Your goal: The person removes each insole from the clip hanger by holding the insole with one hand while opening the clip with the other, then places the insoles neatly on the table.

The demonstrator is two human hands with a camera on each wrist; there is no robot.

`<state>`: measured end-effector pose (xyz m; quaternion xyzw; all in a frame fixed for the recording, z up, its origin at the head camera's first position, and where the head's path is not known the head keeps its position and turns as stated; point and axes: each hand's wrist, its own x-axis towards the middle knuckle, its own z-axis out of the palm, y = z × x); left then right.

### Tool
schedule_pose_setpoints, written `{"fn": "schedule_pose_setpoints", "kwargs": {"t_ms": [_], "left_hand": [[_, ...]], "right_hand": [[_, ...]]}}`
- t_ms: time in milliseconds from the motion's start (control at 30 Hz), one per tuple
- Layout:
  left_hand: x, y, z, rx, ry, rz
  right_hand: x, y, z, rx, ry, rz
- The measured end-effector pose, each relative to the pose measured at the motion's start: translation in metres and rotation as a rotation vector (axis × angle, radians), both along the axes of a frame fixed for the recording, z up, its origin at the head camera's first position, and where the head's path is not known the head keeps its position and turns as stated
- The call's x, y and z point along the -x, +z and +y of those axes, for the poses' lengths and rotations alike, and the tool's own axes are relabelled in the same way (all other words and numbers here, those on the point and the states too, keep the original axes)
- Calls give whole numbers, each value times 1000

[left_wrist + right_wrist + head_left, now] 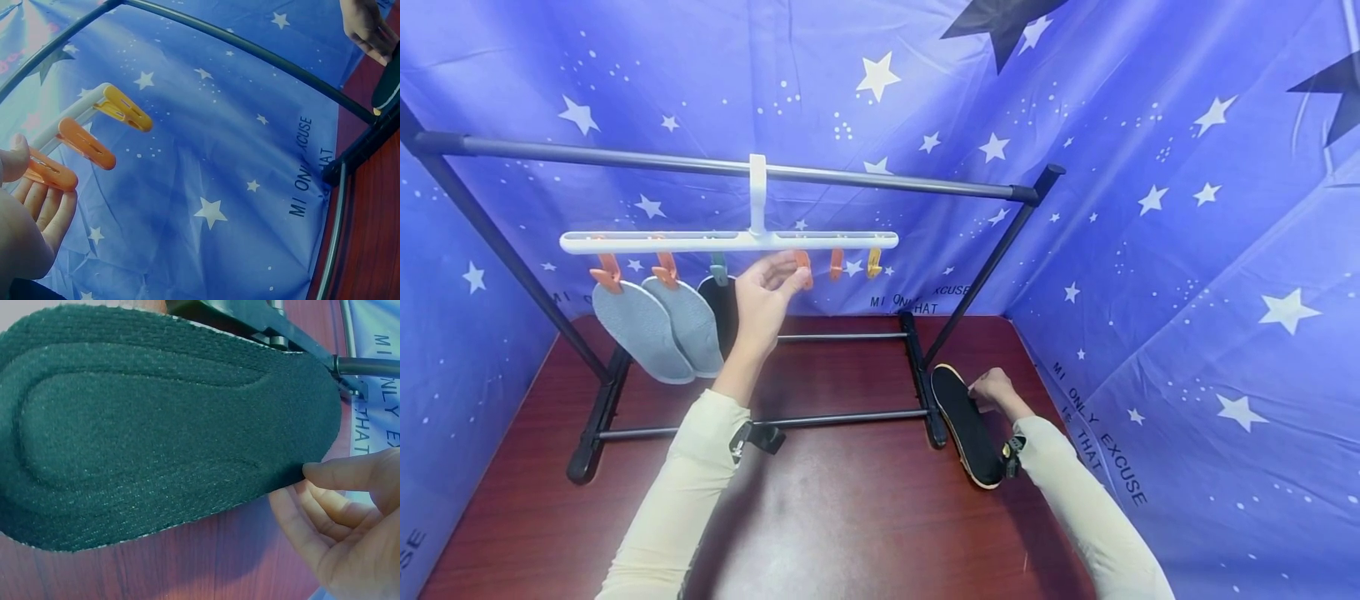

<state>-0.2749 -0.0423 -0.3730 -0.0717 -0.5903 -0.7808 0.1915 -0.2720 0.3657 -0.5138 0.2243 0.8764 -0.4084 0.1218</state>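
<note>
My left hand [763,300] pinches an orange clothespin [803,270] that hangs from a white clip hanger [730,242]; thumb and fingers lie on its two sides in the left wrist view. Another orange clothespin [87,144] and a yellow clothespin [127,109] hang beyond it. Lower right, my right hand [994,392] grips a black insole [156,425] by its edge, thumb on top and fingers beneath. Left of my left hand, two grey insoles [632,329] hang from orange clothespins [608,273], and a dark insole [721,308], partly hidden by the hand, from a green clothespin [718,269].
The hanger hooks over the top bar [880,177] of a black metal rack. The rack's foot [925,392] stands close left of the held insole. Beneath lies a reddish-brown wooden table [820,500], with a blue star-patterned cloth [1120,250] around it.
</note>
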Motion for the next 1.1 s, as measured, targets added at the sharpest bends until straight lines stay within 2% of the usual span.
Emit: {"fn": "schedule_pose_setpoints", "kwargs": {"t_ms": [200,433,833,1100], "left_hand": [[0,0,1,4,-6,14],[1,-2,1,12,2,18],[0,2,5,38,9,13],[-3,2,7,31,-3,11]], "right_hand": [[6,-6,8,41,22,-7],[2,-2,0,-6,-20,-16],[2,-1,2,35,-6,-2],[-1,0,1,8,-3,13]]}}
